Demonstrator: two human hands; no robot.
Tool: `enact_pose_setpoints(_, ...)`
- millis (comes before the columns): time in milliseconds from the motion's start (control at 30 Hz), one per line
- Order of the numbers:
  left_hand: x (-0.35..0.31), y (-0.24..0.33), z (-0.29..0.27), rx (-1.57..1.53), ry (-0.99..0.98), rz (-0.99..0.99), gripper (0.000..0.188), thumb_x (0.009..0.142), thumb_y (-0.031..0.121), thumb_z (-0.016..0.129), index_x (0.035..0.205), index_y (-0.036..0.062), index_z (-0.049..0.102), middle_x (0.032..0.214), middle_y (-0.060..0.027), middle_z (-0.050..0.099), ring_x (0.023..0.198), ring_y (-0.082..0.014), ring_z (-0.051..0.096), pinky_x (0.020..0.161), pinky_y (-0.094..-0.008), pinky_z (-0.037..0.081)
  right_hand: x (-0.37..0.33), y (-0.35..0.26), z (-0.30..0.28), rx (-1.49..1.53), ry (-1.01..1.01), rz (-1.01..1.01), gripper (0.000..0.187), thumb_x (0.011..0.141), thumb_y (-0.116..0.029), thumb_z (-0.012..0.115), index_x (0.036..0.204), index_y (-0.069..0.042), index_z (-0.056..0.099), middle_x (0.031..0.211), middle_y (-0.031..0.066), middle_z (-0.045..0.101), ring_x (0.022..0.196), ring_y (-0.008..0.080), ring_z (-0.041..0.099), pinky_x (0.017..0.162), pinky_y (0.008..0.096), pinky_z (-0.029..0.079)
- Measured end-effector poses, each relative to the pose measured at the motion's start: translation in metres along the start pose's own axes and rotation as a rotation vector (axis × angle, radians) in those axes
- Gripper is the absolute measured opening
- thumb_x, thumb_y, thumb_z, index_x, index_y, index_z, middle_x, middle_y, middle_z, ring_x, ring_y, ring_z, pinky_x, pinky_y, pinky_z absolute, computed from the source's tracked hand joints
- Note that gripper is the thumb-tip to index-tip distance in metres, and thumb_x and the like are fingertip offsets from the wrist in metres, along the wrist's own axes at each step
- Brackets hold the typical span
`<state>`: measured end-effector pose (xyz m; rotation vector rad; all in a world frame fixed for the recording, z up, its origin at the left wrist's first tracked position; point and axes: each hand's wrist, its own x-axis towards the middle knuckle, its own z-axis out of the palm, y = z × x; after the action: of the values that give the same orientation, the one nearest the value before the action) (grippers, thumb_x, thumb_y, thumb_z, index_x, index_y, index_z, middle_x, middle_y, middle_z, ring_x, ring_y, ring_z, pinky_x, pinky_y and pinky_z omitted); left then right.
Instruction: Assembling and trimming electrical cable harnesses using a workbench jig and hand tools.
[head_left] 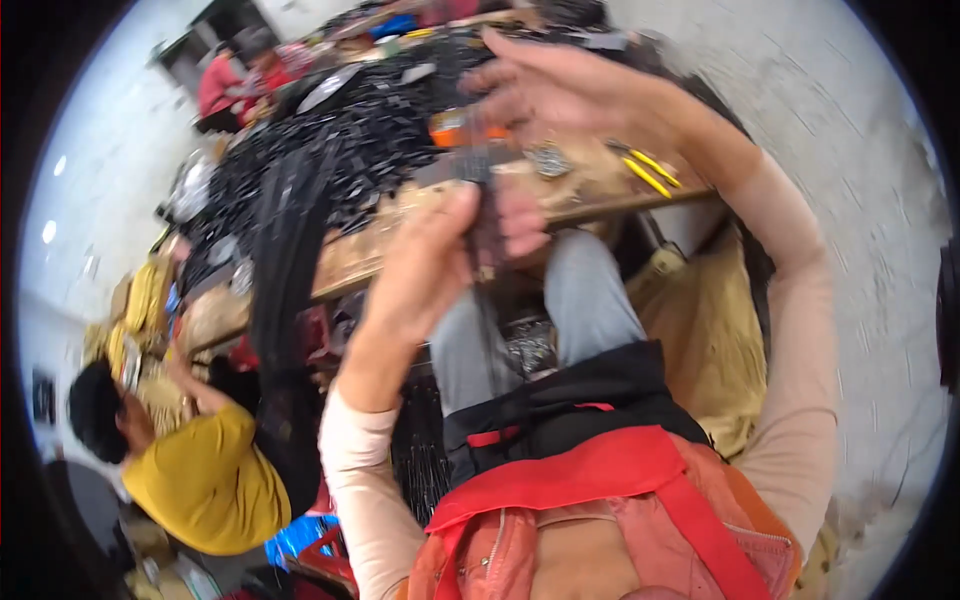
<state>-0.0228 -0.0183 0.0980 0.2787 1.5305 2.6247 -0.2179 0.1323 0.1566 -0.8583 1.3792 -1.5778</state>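
My left hand [430, 245] is closed around a bundle of thin black strips [482, 205], held upright over the near edge of the wooden bench [350, 255]. The strips trail down toward my lap; their exact kind is blurred. Above and to the right, my right hand [550, 90] reaches over the bench with its thumb stretched out and its fingers apart and smeared by motion. Nothing shows in it. An orange object [452, 128] lies close to both hands. Nearby sit a small round heap of metal pieces [547, 160] and pliers with yellow handles [648, 170].
A large heap of black strips [310, 130] covers the bench's far and left parts. Long black bands [285, 230] hang over its front edge. A person in yellow [210, 480] sits at the left; others [240, 85] sit farther back. Brown sacking [700, 320] hangs at the right.
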Motion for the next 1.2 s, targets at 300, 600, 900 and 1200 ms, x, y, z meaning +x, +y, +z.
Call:
enact_pose_setpoints(300, 0.022, 0.028, 0.027, 0.115, 0.077, -0.117, 0.039, 0.102, 0.017, 0.046, 0.133, -0.0058, 0.046, 0.121, -0.023, 0.06, 0.11, -0.0303, 0.063, 0.094, -0.0443, 0.053, -0.129, 0.082, -0.269, -1.188, 0.793, 0.36, 0.034, 0.086, -0.033, 0.059, 0.081, -0.001, 0.067, 0.07, 0.0144, 0.067, 0.062, 0.0202, 0.067, 0.059, 0.0313, 0.054)
enact_pose_setpoints(600, 0.04, 0.019, 0.038, 0.188, 0.083, -0.076, 0.038, 0.099, 0.013, 0.051, 0.132, -0.0061, 0.048, 0.119, -0.0211, 0.062, 0.108, -0.0282, 0.064, 0.093, -0.0422, 0.054, -0.137, 0.172, -0.281, -1.736, 0.845, 0.475, 0.025, 0.076, -0.017, 0.062, 0.09, 0.002, 0.07, 0.098, 0.0275, 0.067, 0.089, 0.0434, 0.067, 0.077, 0.0496, 0.055)
enact_pose_setpoints(900, 0.045, 0.016, 0.002, 0.174, 0.131, 0.041, 0.031, 0.099, 0.006, 0.05, 0.126, -0.0075, 0.051, 0.119, -0.0219, 0.061, 0.108, -0.0278, 0.064, 0.094, -0.0414, 0.056, -0.107, 0.01, -0.204, -0.933, 0.689, 0.554, 0.019, 0.084, -0.029, 0.059, 0.079, -0.012, 0.067, 0.053, -0.0006, 0.053, 0.041, 0.0123, 0.046, 0.039, 0.0298, 0.037)
enact_pose_setpoints(1200, 0.076, 0.001, 0.0, 0.197, 0.201, 0.162, 0.023, 0.098, 0.003, 0.051, 0.116, -0.0103, 0.054, 0.115, -0.0202, 0.062, 0.105, -0.0274, 0.064, 0.093, -0.038, 0.056, -0.042, 0.012, -0.002, -0.412, 0.203, -0.116, 0.024, 0.087, -0.018, 0.057, 0.078, 0.003, 0.065, 0.069, 0.0106, 0.066, 0.049, 0.015, 0.059, 0.044, 0.0252, 0.047)
